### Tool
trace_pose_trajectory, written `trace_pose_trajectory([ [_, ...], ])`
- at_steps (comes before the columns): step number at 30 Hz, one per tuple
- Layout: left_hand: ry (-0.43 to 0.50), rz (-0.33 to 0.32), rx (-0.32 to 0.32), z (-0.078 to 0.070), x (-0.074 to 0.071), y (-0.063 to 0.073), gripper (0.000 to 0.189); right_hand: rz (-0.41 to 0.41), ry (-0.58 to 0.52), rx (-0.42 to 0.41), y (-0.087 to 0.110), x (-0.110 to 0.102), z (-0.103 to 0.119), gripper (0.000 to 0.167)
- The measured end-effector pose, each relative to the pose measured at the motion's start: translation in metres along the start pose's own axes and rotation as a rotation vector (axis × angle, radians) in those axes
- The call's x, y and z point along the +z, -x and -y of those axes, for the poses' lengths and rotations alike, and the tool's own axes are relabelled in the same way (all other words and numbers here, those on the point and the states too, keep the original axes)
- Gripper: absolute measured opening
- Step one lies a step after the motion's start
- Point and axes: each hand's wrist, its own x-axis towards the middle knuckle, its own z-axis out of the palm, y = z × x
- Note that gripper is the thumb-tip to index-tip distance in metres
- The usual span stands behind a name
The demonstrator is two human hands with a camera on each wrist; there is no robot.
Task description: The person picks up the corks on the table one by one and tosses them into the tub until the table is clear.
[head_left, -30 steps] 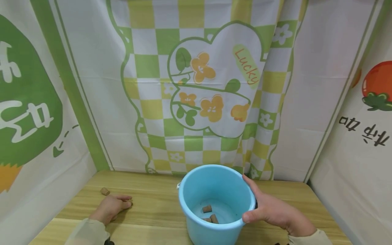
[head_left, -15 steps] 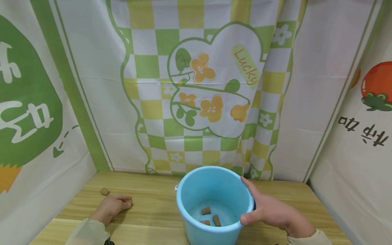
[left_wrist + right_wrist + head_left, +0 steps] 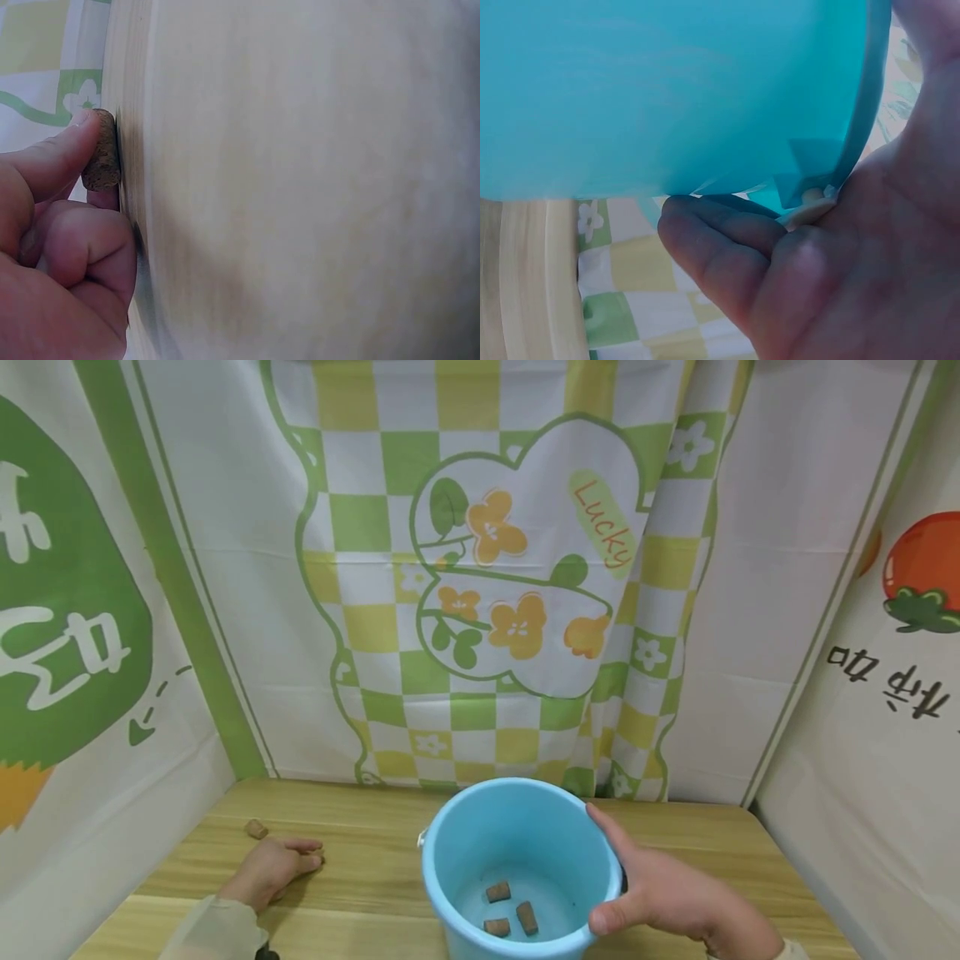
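Observation:
Low over the table at the left, my left hand (image 3: 276,870) pinches a brown cork (image 3: 104,151) between thumb and fingers; the left wrist view shows the cork close to the wood. My right hand (image 3: 667,885) grips the right side of a light blue bucket (image 3: 438,868), thumb on the near rim, other fingers round the outside. In the right wrist view, some fingers (image 3: 720,255) curl beside the bucket's handle mount. Inside the bucket lie a cork (image 3: 498,891), a second cork (image 3: 527,917) and a third cork (image 3: 497,927), apart from one another on its floor.
Another cork (image 3: 257,829) lies on the wooden table (image 3: 360,893) just beyond my left hand. A checked green, yellow and white cloth (image 3: 480,710) hangs at the table's back edge. Printed white panels close in both sides.
The bucket has shifted a little left and nearer, my right hand moving with it. The corks inside have slid apart on its floor. My left hand stays in place.

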Motion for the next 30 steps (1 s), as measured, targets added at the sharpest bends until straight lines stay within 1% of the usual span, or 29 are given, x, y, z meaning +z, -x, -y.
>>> trace_pose_trajectory([
  [4, -0.006, -0.005, -0.002, 0.001, 0.001, -0.003, 0.040, 0.007, 0.017, -0.024, 0.004, 0.003, 0.003, 0.122],
  [8, 0.039, -0.002, -0.011, 0.002, 0.002, -0.002, 0.041, 0.008, 0.026, -0.021, 0.007, 0.005, 0.005, 0.122],
  [9, 0.064, 0.003, -0.022, 0.002, 0.003, -0.001, 0.042, 0.007, 0.028, -0.019, 0.007, 0.005, 0.005, 0.122],
  [12, 0.202, 0.036, -0.059, -0.002, 0.003, 0.003, 0.046, 0.004, 0.029, -0.010, 0.007, 0.005, 0.005, 0.123],
  [14, 0.300, 0.076, -0.065, -0.006, 0.003, 0.006, 0.050, 0.003, 0.032, -0.008, 0.006, 0.005, 0.005, 0.123],
  [16, 0.395, 0.113, -0.068, -0.014, 0.001, 0.008, 0.053, 0.005, 0.029, -0.006, 0.006, 0.005, 0.004, 0.123],
  [18, 0.447, 0.139, -0.056, -0.025, -0.003, 0.009, 0.054, 0.007, 0.027, -0.001, 0.006, 0.005, 0.004, 0.123],
  [20, 0.486, 0.166, -0.030, -0.039, -0.007, 0.009, 0.055, 0.008, 0.023, 0.005, 0.006, 0.005, 0.003, 0.123],
  [23, 0.507, 0.195, 0.043, -0.063, -0.014, 0.010, 0.057, 0.006, 0.028, 0.007, 0.007, 0.004, 0.004, 0.123],
  [27, 0.527, 0.230, 0.141, -0.096, -0.023, 0.020, 0.058, 0.009, 0.028, 0.003, 0.006, 0.004, 0.005, 0.123],
  [30, 0.534, 0.258, 0.184, -0.119, -0.026, 0.029, 0.060, 0.014, 0.023, 0.001, 0.006, 0.005, 0.006, 0.123],
])
